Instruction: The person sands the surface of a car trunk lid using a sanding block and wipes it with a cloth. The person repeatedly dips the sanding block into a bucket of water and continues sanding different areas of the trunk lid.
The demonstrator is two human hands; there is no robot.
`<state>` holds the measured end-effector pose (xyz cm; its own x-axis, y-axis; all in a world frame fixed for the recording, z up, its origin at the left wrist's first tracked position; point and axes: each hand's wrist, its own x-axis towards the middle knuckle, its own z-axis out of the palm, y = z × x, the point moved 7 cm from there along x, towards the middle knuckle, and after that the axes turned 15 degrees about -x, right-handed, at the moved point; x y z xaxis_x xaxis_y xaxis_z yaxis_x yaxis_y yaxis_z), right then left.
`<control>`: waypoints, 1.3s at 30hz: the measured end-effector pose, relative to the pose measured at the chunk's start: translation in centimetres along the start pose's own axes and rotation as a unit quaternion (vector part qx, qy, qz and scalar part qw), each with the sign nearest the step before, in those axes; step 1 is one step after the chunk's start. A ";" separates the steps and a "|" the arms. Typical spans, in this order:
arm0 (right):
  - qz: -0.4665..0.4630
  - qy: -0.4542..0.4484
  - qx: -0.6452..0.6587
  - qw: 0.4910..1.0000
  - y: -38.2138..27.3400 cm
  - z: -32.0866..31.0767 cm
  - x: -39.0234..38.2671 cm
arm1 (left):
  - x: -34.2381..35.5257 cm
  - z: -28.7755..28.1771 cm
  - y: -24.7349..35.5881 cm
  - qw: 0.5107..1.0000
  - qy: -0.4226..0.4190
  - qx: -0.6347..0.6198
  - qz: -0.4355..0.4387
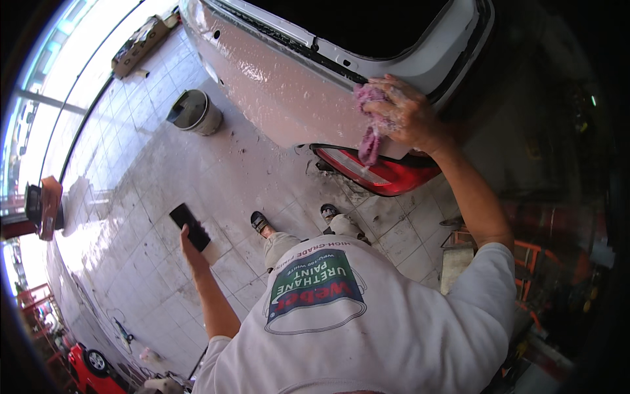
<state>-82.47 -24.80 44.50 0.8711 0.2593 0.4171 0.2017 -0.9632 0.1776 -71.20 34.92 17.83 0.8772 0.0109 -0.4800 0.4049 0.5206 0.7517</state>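
Observation:
My right hand grips a soapy pink cloth against the rear corner of a car's pinkish body panel, which is wet with streaks and drops. The cloth's lower end hangs beside the red tail light. A dark window opening with a pale frame and black rubber edging lies above my hand. My left hand is closed on a flat black rectangular block, held out over the tiled floor, away from the car.
A grey bucket stands left of the car on wet, dirty tiles. A cardboard box lies farther back. A red vehicle is at the lower left. Orange metal framework and clutter are at my right. My feet are below me.

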 end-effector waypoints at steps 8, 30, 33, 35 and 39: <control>-0.024 0.021 -0.107 0.994 5.1 -5.9 0.6 | -9.8 35.0 -5.8 0.757 -0.285 0.392 0.438; -0.209 -0.044 0.038 0.976 6.2 -2.4 8.5 | -18.8 48.0 -10.6 0.595 -0.266 0.541 0.531; -0.279 -0.008 0.080 0.957 5.2 -5.2 10.0 | -23.2 49.0 -13.0 0.577 -0.261 0.575 0.518; -0.315 0.008 0.116 0.942 4.3 -6.8 9.8 | -21.5 48.9 -11.2 0.587 -0.188 0.590 0.522; -0.389 0.088 0.050 0.916 4.2 -1.6 10.6 | -27.3 53.9 -14.7 0.571 -0.152 0.665 0.456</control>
<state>-73.14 -26.04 51.08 0.3636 0.8683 0.3375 0.7776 -0.4824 0.4033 -87.19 -19.04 44.26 0.8024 -0.4946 0.3339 -0.5958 -0.6952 0.4021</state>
